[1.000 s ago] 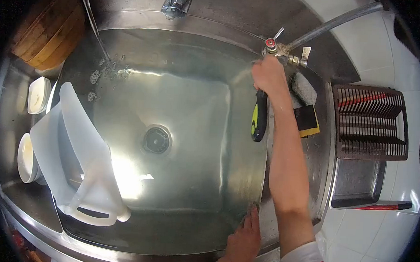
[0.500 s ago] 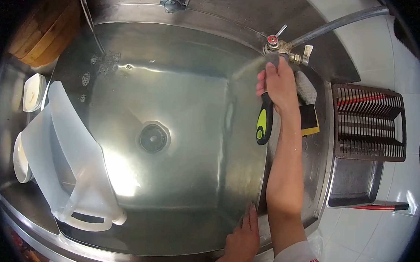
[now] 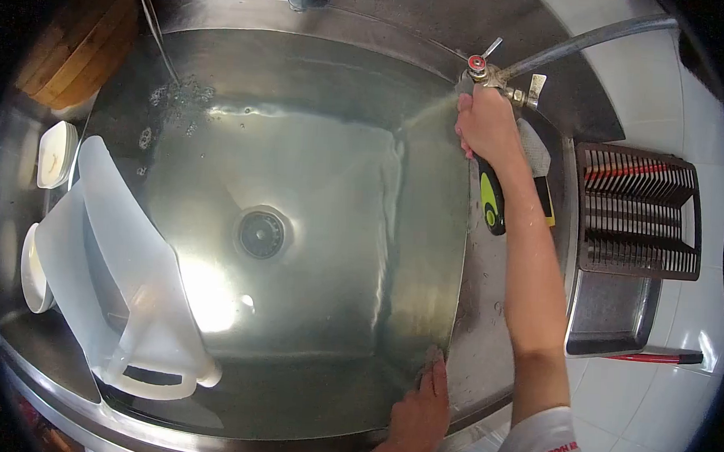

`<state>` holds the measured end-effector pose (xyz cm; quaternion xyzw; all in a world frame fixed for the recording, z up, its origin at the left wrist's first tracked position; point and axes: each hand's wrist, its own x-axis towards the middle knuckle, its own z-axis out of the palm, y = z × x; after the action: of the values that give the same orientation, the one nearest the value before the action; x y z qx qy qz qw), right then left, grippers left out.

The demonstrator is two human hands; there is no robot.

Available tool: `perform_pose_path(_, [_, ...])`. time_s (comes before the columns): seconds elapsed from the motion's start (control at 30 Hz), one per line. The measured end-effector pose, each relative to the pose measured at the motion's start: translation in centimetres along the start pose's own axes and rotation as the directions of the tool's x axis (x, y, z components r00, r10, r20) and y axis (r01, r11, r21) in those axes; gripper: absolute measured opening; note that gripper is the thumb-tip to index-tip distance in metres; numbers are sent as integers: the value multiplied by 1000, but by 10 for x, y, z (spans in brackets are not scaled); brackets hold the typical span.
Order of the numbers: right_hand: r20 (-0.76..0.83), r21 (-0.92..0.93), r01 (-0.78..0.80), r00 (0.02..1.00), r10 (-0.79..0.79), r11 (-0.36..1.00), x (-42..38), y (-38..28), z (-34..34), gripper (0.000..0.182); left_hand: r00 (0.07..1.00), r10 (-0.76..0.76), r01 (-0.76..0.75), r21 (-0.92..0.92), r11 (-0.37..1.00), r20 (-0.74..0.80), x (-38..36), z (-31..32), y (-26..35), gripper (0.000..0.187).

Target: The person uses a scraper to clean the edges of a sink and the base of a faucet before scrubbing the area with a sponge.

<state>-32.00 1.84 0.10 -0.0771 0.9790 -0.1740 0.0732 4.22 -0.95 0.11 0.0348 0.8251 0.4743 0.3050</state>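
My right hand [image 3: 489, 122] is closed around a tool with a black-and-lime-green handle [image 3: 492, 201]. The handle's end sticks out below my fist, and a grey part shows just past my fingers, close to the tap [image 3: 488, 72]. I cannot make out the tool's head. Down at the near right corner of the water-filled sink [image 3: 455, 311], my left hand [image 3: 420, 410] lies along the inner side with its fingers stretched out. Beside my right forearm are a grey pad [image 3: 533, 146] and a partly hidden black-and-yellow sponge [image 3: 548, 203].
A translucent plastic jug [image 3: 146, 273] lies on the left side. White dishes [image 3: 56, 154] and a wooden tub [image 3: 79, 48] stand beyond it. Water runs from a thin pipe [image 3: 156, 31] at the back left. On the right are a brown slotted rack [image 3: 641, 210] and a metal tray [image 3: 609, 313].
My right hand has shifted slightly right, and the tool's handle has swung right, over the ledge. My left hand stays nearly where it was. Bubbles have spread a little under the pipe.
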Motion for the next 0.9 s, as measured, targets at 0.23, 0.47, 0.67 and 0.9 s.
perform_pose_path(0.23, [-58,143,-35,997,44,989,-10,-11,4,25,995,43,-39,50,998,-85,-3,0,-3,65])
perform_pose_path(0.47, [-88,218,-12,996,32,976,-11,5,10,25,999,-11,12,26,1000,-38,-4,-6,1,62])
perform_pose_path(0.67, [-158,89,93,984,-78,992,-8,-3,9,29,992,6,2,67,998,-123,-4,10,-2,64])
perform_pose_path(0.9, [-183,146,10,983,17,989,-5,0,15,29,993,30,-26,33,999,-113,-2,4,-3,67])
